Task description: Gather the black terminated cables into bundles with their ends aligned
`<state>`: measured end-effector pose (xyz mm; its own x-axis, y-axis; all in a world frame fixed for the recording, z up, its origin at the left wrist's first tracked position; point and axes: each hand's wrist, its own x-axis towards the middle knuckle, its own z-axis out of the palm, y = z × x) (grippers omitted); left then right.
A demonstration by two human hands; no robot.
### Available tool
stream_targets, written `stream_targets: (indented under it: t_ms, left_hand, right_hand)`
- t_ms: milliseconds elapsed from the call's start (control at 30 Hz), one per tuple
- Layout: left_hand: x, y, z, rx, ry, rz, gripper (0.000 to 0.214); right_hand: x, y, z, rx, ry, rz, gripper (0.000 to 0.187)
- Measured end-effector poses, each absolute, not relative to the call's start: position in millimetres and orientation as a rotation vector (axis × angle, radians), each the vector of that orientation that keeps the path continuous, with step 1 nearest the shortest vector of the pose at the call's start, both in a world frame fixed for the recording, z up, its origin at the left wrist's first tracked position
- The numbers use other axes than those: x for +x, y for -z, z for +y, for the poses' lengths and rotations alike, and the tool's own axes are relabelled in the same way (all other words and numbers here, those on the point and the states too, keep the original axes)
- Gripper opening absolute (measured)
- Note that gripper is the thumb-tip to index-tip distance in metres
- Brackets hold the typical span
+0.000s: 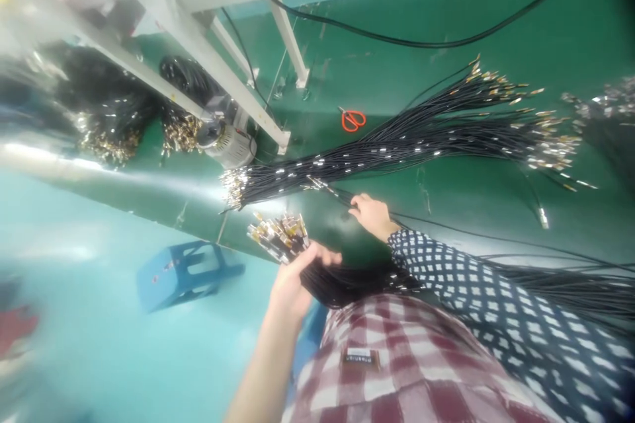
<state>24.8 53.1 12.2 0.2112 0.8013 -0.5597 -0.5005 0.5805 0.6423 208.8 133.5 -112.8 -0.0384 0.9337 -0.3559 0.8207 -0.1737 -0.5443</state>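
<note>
My left hand (296,281) is wrapped round a thick bundle of black cables (342,285) just below their ends. Metal and tan connectors (280,234) fan out above that grip, and the rest of the bundle runs right across my lap. Further up, my right hand (371,215) pinches a few thin black cables (342,195); their metal tips point left towards a large cable bundle. That large bundle (347,162) lies along the green bench top, with connector ends at both sides. How many cables sit between my right fingers is hidden.
Red-handled scissors (353,120) lie behind the large bundle. A grey motor-like unit (231,144) stands by white frame legs (282,139). More coiled cables (186,79) lie at the left, and loose cables (570,287) at the right. On the floor is a blue stool (183,274).
</note>
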Motion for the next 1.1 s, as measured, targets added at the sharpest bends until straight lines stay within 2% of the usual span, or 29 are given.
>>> stream_targets:
  t_ms: [167, 333, 433, 500, 567, 867, 967, 1100]
  left_hand:
    - [25.6, -10.5, 55.8, 0.384, -0.925, 0.992, 0.024]
    - [28.9, -12.2, 55.6, 0.322, -0.941, 1.034, 0.022]
    - [33.4, -14.1, 57.3, 0.293, -0.978, 1.079, 0.012]
    - [37.0, -15.9, 59.9, 0.297, -0.995, 1.089, 0.025]
    - [40.1, -17.9, 62.4, 0.300, -1.013, 1.090, 0.028]
    - [44.3, -22.6, 57.8, 0.318, -1.004, 1.144, 0.018]
    - [46.3, -25.5, 53.7, 0.356, -0.996, 1.130, 0.018]
    - [47.4, -29.7, 48.6, 0.427, -0.991, 1.082, 0.016]
  right_hand:
    - [207.8, 122.6, 131.1, -2.014, -0.927, -1.957, 0.021]
    - [220.8, 94.3, 121.5, -1.862, -1.010, -1.900, 0.018]
    - [234.6, 70.1, 92.7, -1.577, -1.245, -1.825, 0.016]
    - [244.5, 54.6, 65.7, -1.317, -1.484, -1.668, 0.018]
    - [253.6, 41.2, 39.0, -1.133, -1.674, -1.521, 0.020]
    - [282.1, 13.5, -12.9, -1.138, -1.912, -1.490, 0.021]
    - [275.9, -0.7, -5.3, -1.182, -1.867, -1.597, 0.025]
    - [244.3, -24.0, 16.5, -1.276, -1.560, -1.653, 0.025]
